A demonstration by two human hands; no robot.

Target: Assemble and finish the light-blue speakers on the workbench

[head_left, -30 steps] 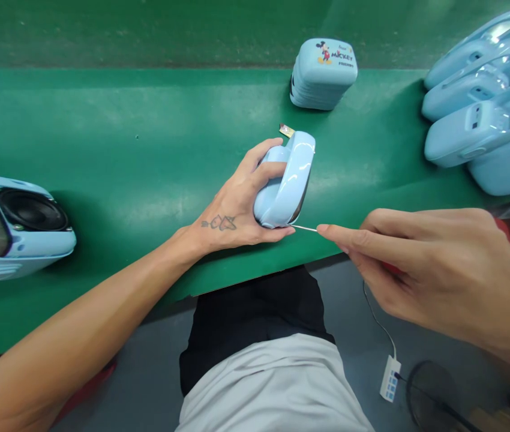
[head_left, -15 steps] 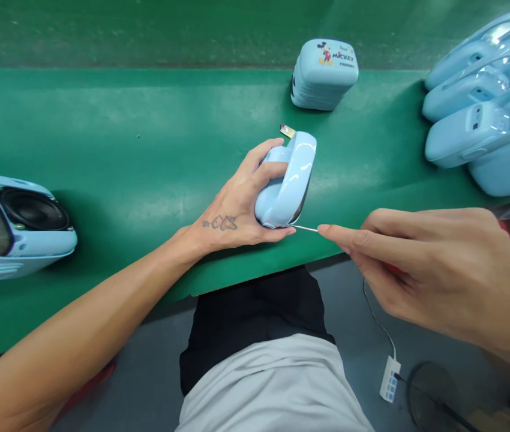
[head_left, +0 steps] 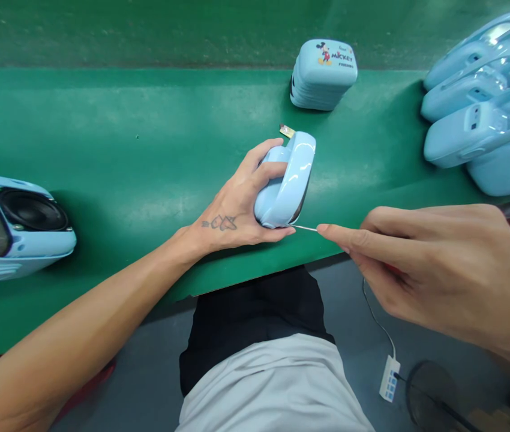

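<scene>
My left hand (head_left: 237,204) is wrapped round a light blue plastic speaker shell (head_left: 287,180), holding it on edge on the green bench (head_left: 147,150). My right hand (head_left: 421,264) is closed on a thin metal tool (head_left: 305,228), a bit of red handle showing between the fingers. The tool's tip touches the lower edge of the shell, right beside my left thumb. A small tab (head_left: 287,130) sticks out at the shell's top.
A stack of light blue covers with a cartoon print (head_left: 324,73) stands at the back. Several blue shells (head_left: 484,102) are piled at the right. A speaker unit with a black driver (head_left: 12,225) lies at the left. A white power strip (head_left: 390,378) lies on the floor.
</scene>
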